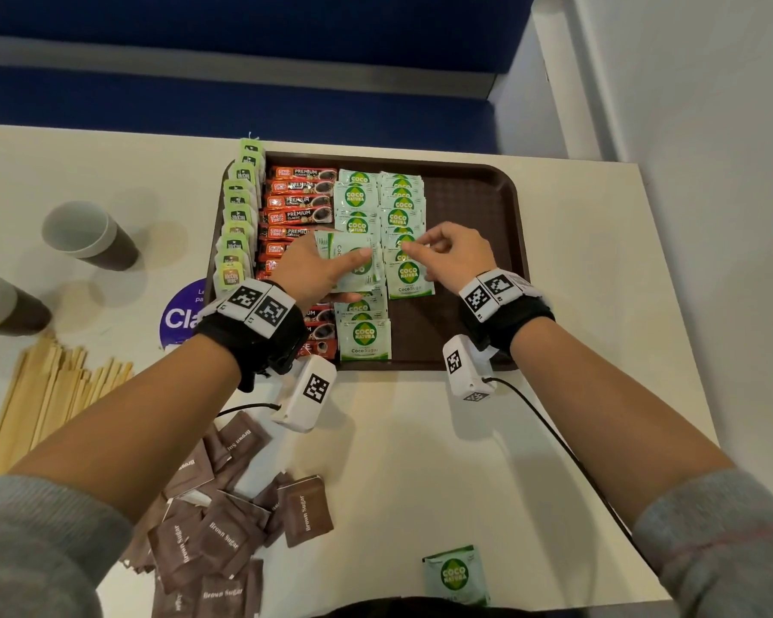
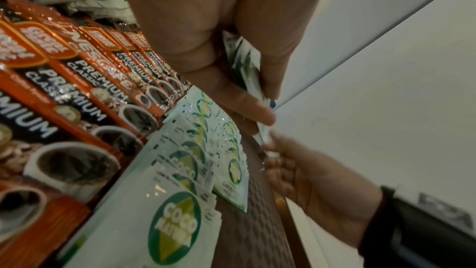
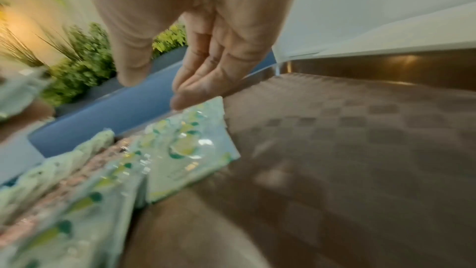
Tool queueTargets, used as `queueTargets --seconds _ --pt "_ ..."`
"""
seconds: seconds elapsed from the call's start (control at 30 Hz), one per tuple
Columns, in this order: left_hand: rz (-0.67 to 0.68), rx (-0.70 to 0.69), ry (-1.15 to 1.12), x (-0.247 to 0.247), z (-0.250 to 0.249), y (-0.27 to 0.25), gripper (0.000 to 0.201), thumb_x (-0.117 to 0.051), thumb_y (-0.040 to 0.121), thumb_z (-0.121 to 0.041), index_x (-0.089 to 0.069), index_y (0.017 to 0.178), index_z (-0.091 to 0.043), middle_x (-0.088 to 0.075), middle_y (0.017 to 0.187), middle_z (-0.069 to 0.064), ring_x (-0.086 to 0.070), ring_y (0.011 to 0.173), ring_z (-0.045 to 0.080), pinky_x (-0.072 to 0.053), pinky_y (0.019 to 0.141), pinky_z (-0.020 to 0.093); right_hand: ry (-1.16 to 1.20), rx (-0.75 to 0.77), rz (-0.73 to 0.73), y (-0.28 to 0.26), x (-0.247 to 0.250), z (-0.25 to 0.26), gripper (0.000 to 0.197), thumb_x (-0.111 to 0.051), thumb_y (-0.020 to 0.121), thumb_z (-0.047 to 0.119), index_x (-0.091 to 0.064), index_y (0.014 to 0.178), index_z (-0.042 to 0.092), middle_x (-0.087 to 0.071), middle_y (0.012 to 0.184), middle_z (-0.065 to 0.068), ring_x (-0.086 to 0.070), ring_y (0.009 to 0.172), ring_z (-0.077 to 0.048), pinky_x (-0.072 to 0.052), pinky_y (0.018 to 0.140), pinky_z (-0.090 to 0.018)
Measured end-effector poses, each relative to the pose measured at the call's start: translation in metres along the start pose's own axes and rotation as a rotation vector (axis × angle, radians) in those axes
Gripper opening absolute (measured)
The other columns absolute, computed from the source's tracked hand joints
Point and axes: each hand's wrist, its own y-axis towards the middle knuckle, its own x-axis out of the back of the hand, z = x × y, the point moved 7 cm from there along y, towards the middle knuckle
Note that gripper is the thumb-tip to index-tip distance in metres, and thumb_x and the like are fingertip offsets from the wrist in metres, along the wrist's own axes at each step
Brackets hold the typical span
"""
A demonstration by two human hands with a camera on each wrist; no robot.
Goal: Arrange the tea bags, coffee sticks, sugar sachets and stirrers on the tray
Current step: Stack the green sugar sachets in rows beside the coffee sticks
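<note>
Left hand: the left hand [image 1: 318,265] held a small sheaf of green sachets [image 1: 353,260] over the middle of the tray [image 1: 474,202], thumb on top and fingers curled beneath.
Right hand: the right hand [image 1: 447,252] hovered just right of that sheaf, thumb and forefinger drawn close as if to pinch; whether they held a sachet, I could not tell.
Handling: the sachets looked light, thin and glossy, likely to slip or fan apart; best taken by a sealed edge, one at a time.
Rows: two green rows [image 1: 382,202] lay under the hands, coffee sticks [image 1: 300,202] to their left, tea bags [image 1: 239,216] at the left rim.
Tray: its right part was bare.
Off tray: brown sachets [image 1: 215,528] near left, stirrers [image 1: 50,394] far left, one green sachet [image 1: 456,573] at the near edge.
Cups: two cups [image 1: 86,234] stood left.
</note>
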Motion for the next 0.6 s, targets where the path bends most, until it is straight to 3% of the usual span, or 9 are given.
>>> queueTargets --seconds 0.1,0.27,0.5,0.6 --pt "0.037 -0.015 0.036 -0.005 -0.002 -0.003 0.018 -0.074 0.081 -0.019 -0.064 0.096 -0.020 -0.071 0.090 -0.001 -0.069 0.075 0.009 -0.054 0.050 0.023 0.119 0.064 0.176 -0.007 -0.015 0.028 0.026 -0.074 0.076 0.044 -0.067 0.087 0.021 -0.068 0.083 -0.007 -0.068 0.070 -0.015 -0.059 0.073 -0.033" --pt "0.041 -0.050 0.091 -0.007 -0.003 -0.006 0.033 -0.079 0.075 -0.018 -0.061 0.103 -0.017 -0.068 0.083 -0.001 -0.066 0.067 0.007 -0.048 0.044 0.019 0.183 0.148 0.245 -0.012 -0.023 0.047 0.014 -0.078 0.075 0.018 -0.065 0.075 0.018 -0.065 0.065 -0.003 -0.062 0.055 -0.008 -0.052 0.056 -0.021" --pt "-0.015 -0.017 -0.036 0.002 0.001 -0.008 0.045 -0.078 0.076 -0.023 -0.063 0.115 -0.007 -0.073 0.094 0.007 -0.070 0.069 0.015 -0.048 0.043 0.019 0.305 0.126 0.228 -0.010 -0.008 0.036 0.015 -0.066 0.084 0.003 -0.065 0.097 0.012 -0.058 0.069 -0.005 -0.064 0.056 -0.010 -0.055 0.060 -0.018" --pt "-0.013 -0.018 -0.037 0.003 0.001 -0.008 0.044 -0.078 0.076 -0.018 -0.063 0.116 -0.006 -0.072 0.098 0.009 -0.071 0.070 0.017 -0.048 0.043 0.018 0.315 0.048 0.329 -0.015 -0.011 0.028 0.016 -0.065 0.085 0.002 -0.061 0.099 0.007 -0.058 0.077 -0.010 -0.066 0.057 -0.009 -0.055 0.058 -0.018"
